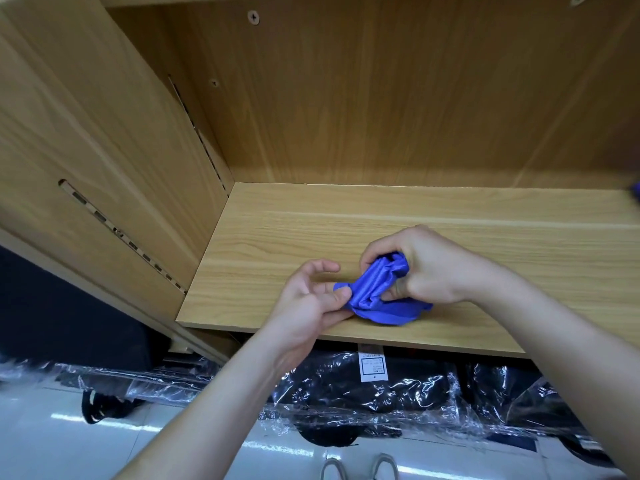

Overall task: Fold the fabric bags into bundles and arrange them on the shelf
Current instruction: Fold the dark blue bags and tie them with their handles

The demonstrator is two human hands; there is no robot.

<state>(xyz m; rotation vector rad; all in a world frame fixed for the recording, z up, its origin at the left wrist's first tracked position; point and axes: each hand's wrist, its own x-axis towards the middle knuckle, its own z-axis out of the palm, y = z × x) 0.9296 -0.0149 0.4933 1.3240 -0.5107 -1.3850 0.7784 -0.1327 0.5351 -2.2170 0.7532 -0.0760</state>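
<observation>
A blue fabric bag (377, 296), scrunched into a small bundle, lies near the front edge of the wooden shelf (381, 220). My right hand (419, 265) grips the bundle's upper part, fingers curled round the folds. My left hand (311, 299) pinches the bundle's left tip between thumb and fingers. Part of the fabric spreads flat on the shelf under my right hand.
The shelf's wooden side panel (104, 161) with a slotted rail stands at the left, the back panel (381, 98) behind. A scrap of blue fabric (635, 192) shows at the far right edge. Below the shelf lie black items wrapped in clear plastic (363, 389) on a pale floor.
</observation>
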